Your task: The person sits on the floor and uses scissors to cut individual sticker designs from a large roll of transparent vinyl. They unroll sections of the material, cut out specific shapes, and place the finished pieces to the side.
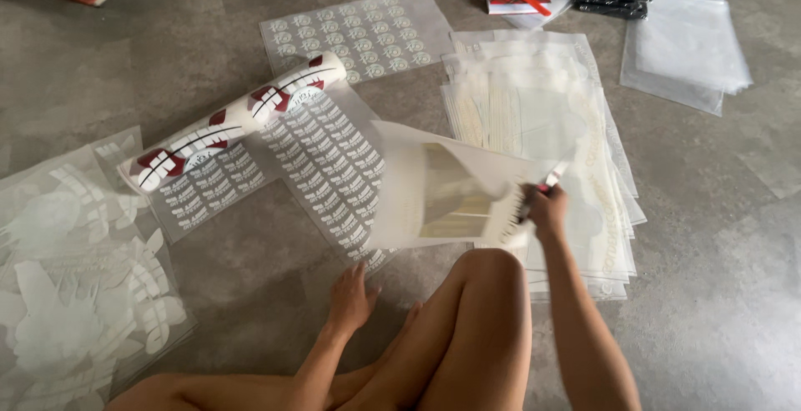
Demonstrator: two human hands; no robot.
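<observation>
**A:** Beside your raised knee [488, 294], what is each hand doing?

**B:** Your right hand [546, 209] is pinched shut on the corner of a translucent sheet [442, 190] with pale gold strips on it, lifted just left of the stack of similar sheets [584, 169]. Your left hand [350, 298] lies flat and slack on the floor [709, 294], left of the knee, holding nothing.

**A:** How do I handle the sheet well?

**B:** I would judge it limp and apt to fold, so keep your grip at the corner and let it hang free of the unrolled printed film [329, 165] to the left of it. The roll [234, 123] with red and white marks sits farther left, well apart from your fingers.
</observation>
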